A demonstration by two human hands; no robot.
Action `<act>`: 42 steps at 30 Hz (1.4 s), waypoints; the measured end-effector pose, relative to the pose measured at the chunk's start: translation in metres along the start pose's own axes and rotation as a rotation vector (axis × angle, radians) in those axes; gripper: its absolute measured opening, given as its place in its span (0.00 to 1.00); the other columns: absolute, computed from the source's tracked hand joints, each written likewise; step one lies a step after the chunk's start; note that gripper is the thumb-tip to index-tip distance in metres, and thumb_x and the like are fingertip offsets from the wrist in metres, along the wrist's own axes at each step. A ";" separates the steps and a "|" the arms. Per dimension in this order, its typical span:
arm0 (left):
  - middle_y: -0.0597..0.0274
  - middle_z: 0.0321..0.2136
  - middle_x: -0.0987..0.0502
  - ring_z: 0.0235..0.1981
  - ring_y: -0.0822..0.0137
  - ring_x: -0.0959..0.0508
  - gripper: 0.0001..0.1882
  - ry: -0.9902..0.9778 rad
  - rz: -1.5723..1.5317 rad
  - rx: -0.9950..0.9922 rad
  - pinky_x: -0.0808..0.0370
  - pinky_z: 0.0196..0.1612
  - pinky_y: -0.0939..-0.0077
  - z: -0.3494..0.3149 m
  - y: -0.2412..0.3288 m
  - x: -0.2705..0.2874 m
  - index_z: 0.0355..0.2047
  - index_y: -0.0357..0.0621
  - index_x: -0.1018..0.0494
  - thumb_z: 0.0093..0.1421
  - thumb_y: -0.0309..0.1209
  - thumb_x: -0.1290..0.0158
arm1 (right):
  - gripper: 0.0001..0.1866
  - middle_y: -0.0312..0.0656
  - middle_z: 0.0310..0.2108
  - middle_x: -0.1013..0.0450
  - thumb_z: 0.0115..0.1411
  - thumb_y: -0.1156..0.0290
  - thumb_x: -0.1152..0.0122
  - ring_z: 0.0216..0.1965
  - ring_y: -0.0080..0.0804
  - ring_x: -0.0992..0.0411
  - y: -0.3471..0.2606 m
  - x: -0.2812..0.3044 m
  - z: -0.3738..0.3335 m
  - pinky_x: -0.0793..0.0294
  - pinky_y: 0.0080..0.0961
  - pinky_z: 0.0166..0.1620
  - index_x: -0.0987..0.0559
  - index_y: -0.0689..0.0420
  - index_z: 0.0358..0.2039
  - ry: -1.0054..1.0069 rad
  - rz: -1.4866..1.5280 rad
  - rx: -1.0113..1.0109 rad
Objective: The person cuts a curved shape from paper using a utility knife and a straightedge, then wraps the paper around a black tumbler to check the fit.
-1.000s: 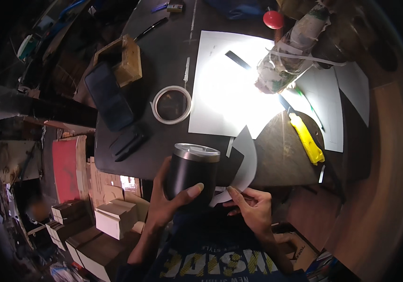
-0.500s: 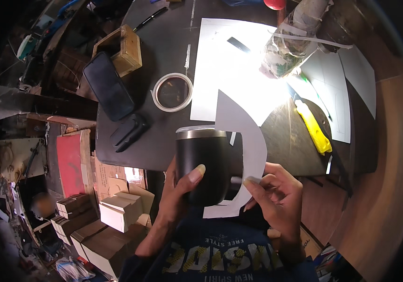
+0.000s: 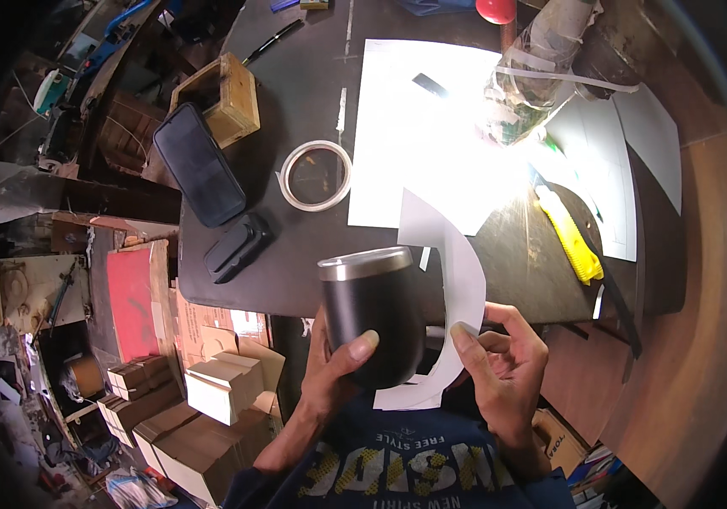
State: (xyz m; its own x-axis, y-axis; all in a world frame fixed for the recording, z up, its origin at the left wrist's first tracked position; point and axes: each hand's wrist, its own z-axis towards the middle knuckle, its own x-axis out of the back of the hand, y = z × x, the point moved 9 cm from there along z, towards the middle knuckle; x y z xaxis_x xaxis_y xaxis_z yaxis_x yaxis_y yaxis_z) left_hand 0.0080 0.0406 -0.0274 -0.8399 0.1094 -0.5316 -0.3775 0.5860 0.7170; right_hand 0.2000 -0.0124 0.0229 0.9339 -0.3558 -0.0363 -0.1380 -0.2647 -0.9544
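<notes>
Tumbler (image 3: 376,318) sits gripped in the left hand (image 3: 329,373), curved paper (image 3: 466,284) pinched in the right hand (image 3: 502,366).

Past the left grip (image 3: 334,369), the dark, smooth-faced tabletop (image 3: 291,265) carries a white ring-shaped roll of tape (image 3: 317,206) and, farther off to the left, an open, light-brown wooden box (image 3: 238,106). Ahead of the right grip (image 3: 503,365) lie a yellow plastic-handled cutter (image 3: 569,236) and, farther on, a large white paper sheet (image 3: 406,127).
</notes>
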 end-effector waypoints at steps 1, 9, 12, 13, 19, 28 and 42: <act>0.46 0.57 0.26 0.57 0.55 0.22 0.48 -0.011 0.031 0.004 0.25 0.62 0.59 0.000 0.000 0.000 0.70 0.37 0.41 0.54 0.42 0.32 | 0.16 0.50 0.34 0.16 0.68 0.79 0.34 0.32 0.22 0.19 0.001 0.000 -0.001 0.17 0.19 0.35 0.24 0.72 0.52 -0.002 0.001 0.004; 0.46 0.57 0.26 0.58 0.53 0.23 0.51 -0.017 0.073 -0.003 0.27 0.64 0.58 -0.002 0.001 0.005 0.70 0.36 0.41 0.49 0.40 0.33 | 0.15 0.50 0.39 0.17 0.69 0.82 0.37 0.36 0.23 0.19 0.011 -0.010 0.004 0.17 0.19 0.28 0.25 0.71 0.53 -0.116 0.079 -0.038; 0.46 0.57 0.26 0.59 0.53 0.23 0.50 -0.048 0.099 -0.018 0.29 0.65 0.59 0.003 0.002 0.001 0.71 0.36 0.41 0.50 0.41 0.33 | 0.15 0.52 0.42 0.18 0.68 0.83 0.38 0.38 0.25 0.18 0.014 -0.011 0.006 0.14 0.21 0.30 0.25 0.72 0.54 -0.111 0.157 -0.018; 0.46 0.58 0.26 0.59 0.53 0.23 0.50 -0.056 0.106 -0.024 0.29 0.65 0.59 0.001 0.001 0.001 0.71 0.36 0.41 0.51 0.41 0.33 | 0.15 0.52 0.42 0.18 0.68 0.83 0.38 0.38 0.25 0.18 0.015 -0.010 0.006 0.14 0.21 0.30 0.25 0.72 0.54 -0.113 0.157 -0.027; 0.47 0.62 0.30 0.63 0.55 0.28 0.52 0.056 0.108 0.005 0.32 0.67 0.60 -0.007 -0.001 0.004 0.74 0.37 0.46 0.57 0.46 0.33 | 0.15 0.52 0.41 0.18 0.68 0.83 0.37 0.39 0.27 0.17 0.015 -0.010 0.006 0.12 0.22 0.33 0.25 0.73 0.54 -0.116 0.121 -0.066; 0.51 0.65 0.34 0.66 0.60 0.32 0.49 0.099 0.063 0.011 0.36 0.69 0.63 -0.010 -0.003 0.001 0.77 0.40 0.50 0.64 0.46 0.37 | 0.13 0.49 0.37 0.18 0.67 0.84 0.36 0.34 0.25 0.18 0.017 -0.008 0.012 0.13 0.21 0.32 0.23 0.74 0.51 -0.128 0.094 -0.070; 0.56 0.68 0.36 0.68 0.64 0.35 0.38 -0.038 -0.074 0.025 0.39 0.70 0.68 -0.001 -0.001 -0.005 0.76 0.42 0.48 0.74 0.46 0.47 | 0.13 0.48 0.32 0.18 0.65 0.84 0.34 0.29 0.23 0.20 0.002 -0.007 0.021 0.16 0.19 0.26 0.20 0.75 0.49 -0.099 0.041 0.025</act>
State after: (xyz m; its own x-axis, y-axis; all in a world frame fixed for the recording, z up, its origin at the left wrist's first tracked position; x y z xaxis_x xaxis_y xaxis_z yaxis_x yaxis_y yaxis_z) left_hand 0.0120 0.0386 -0.0245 -0.7942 0.0953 -0.6001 -0.4278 0.6137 0.6636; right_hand 0.2005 0.0079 0.0150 0.9558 -0.2751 -0.1037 -0.1699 -0.2292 -0.9584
